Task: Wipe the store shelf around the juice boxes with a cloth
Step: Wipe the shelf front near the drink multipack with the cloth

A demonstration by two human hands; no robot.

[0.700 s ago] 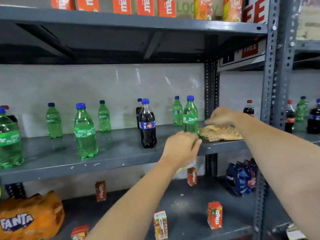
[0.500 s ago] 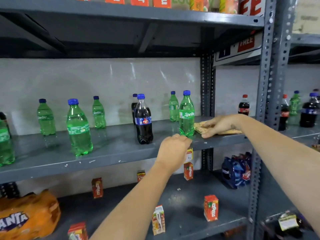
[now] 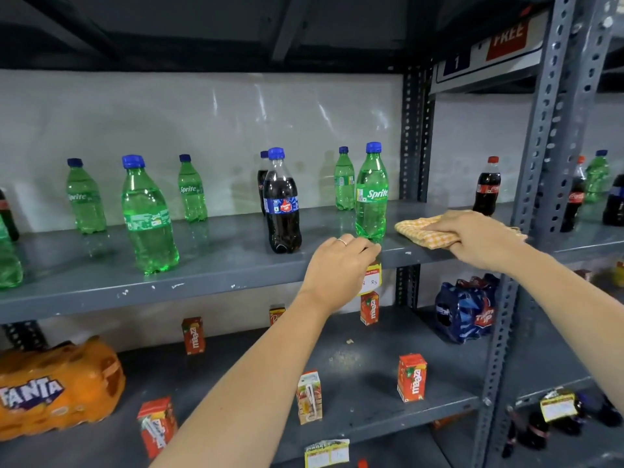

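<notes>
My right hand (image 3: 472,234) presses a yellow checked cloth (image 3: 418,231) flat on the right end of the grey middle shelf (image 3: 216,265), just right of a green Sprite bottle (image 3: 371,194). My left hand (image 3: 337,268), a ring on one finger, rests with curled fingers on that shelf's front lip at the foot of the same bottle; nothing shows inside it. Small red Maaza juice boxes (image 3: 411,378) stand scattered on the lower shelf (image 3: 354,359), one (image 3: 193,335) further back left and another (image 3: 309,396) near the front.
Several Sprite bottles and a dark Thums Up bottle (image 3: 282,204) stand spaced along the middle shelf. A perforated steel post (image 3: 540,163) rises right of the cloth, a cola bottle (image 3: 486,187) behind it. An orange Fanta pack (image 3: 57,386) and a blue bottle pack (image 3: 466,309) sit below.
My right hand has flattened onto the cloth and drawn it slightly toward the shelf's front edge. My left hand stays at the shelf lip. The view has tilted downward.
</notes>
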